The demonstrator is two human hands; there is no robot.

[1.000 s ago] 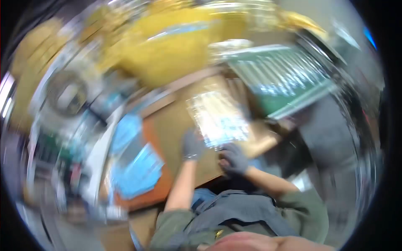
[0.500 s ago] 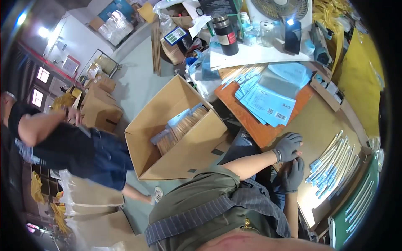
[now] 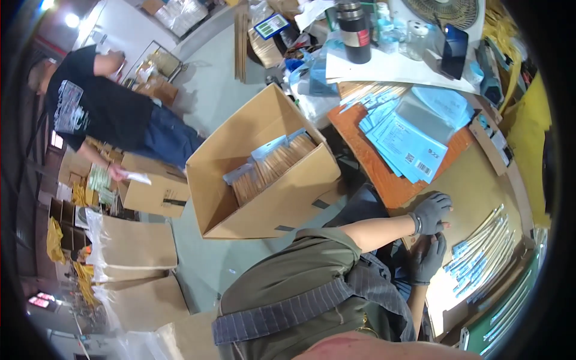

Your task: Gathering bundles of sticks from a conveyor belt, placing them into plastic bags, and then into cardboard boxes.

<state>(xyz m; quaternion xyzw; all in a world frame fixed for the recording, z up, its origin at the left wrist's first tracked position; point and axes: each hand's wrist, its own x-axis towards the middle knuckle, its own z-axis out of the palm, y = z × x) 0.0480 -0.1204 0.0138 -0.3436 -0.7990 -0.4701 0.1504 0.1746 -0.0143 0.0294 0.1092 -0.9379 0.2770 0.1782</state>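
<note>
My left hand, in a grey glove, rests on the near edge of the brown table, fingers loosely bent and nothing in it. Just below it, touching the same edge, lies my gloved right hand, also holding nothing. Beyond the hands, rows of long narrow clear packets lie on the table. A pile of blue and white flat packets sits on an orange mat further along. My olive shirt and grey striped apron strap fill the lower middle.
An open cardboard box packed with thin tan packets stands on the floor beside me. A person in a black shirt bends over another carton at left. A black flask, a phone and a fan sit on the far bench.
The view has swung from the table toward the floor at my left, bringing the open box and the other person into sight. Both hands stay at the table edge.
</note>
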